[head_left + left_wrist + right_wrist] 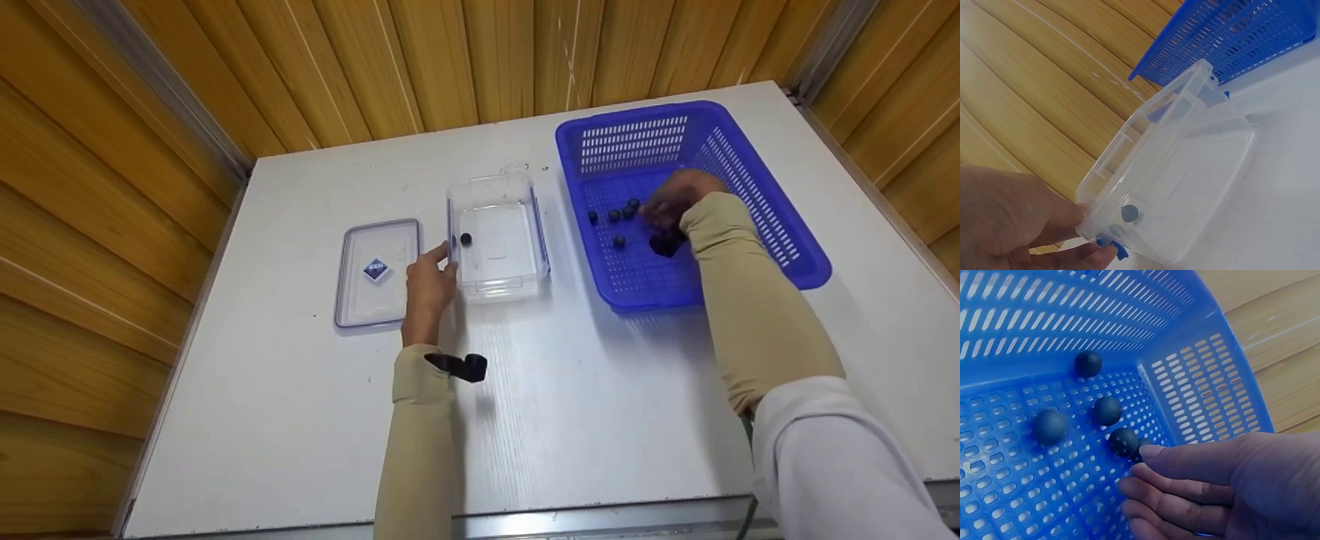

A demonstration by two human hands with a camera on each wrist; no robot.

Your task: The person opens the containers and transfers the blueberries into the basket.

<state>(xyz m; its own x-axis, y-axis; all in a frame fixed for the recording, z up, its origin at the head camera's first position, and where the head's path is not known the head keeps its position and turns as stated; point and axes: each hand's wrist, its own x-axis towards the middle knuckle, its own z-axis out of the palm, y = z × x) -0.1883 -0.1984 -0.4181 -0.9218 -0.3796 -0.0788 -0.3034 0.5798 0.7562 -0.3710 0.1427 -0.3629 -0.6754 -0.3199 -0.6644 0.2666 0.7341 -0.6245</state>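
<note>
My left hand (pixel 431 285) grips the left wall of a clear plastic food container (pixel 491 289); in the left wrist view the thumb lies at the rim and the fingers by a blue latch (pixel 1120 250). Inside the container, near that wall, lies one small dark ball (pixel 466 239). Over the floor of a blue perforated basket (pixel 637 306) is my right hand (pixel 679 196). Its thumb and loosely bent fingers reach several dark balls (pixel 1123 441), the thumb tip overlapping the farthest one in the right wrist view. Another dark ball (pixel 1050 427) sits apart from the cluster.
A clear lid (pixel 379 304) with a blue diamond label (pixel 376 270) lies flat left of the container. Everything stands on a white table (pixel 300 420). Wood-look panels (pixel 450 67) close in the back and both sides. The basket's high slotted walls surround the right hand.
</note>
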